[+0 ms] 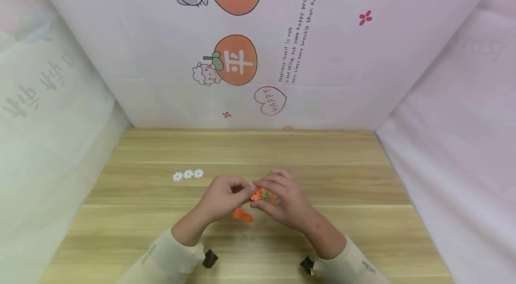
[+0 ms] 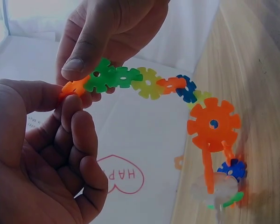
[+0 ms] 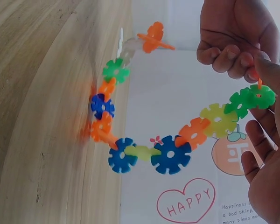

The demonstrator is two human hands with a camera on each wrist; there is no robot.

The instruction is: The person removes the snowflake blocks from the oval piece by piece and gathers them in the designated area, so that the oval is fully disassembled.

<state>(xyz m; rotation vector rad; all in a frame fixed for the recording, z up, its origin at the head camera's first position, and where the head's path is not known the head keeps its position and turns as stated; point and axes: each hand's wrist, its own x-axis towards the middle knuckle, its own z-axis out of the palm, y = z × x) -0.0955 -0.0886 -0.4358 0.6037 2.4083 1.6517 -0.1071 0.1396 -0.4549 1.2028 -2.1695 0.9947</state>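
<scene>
A chain of notched plastic discs, the snowflake building kind, hangs in a curve from both hands. Its green disc, yellow disc and dark blue disc are slotted edge to edge with others. Thumb and fingers of my left hand pinch the orange disc at the chain's end. My right hand pinches the chain beside it, around the green discs, its fingers partly covering them. Lower on the chain, a large orange disc hangs close over the wooden table.
Three white discs lie in a row on the table, left of the hands. A printed white cloth stands behind the table, with white cloth on both sides. Dark wrist pieces show at the sleeve cuffs.
</scene>
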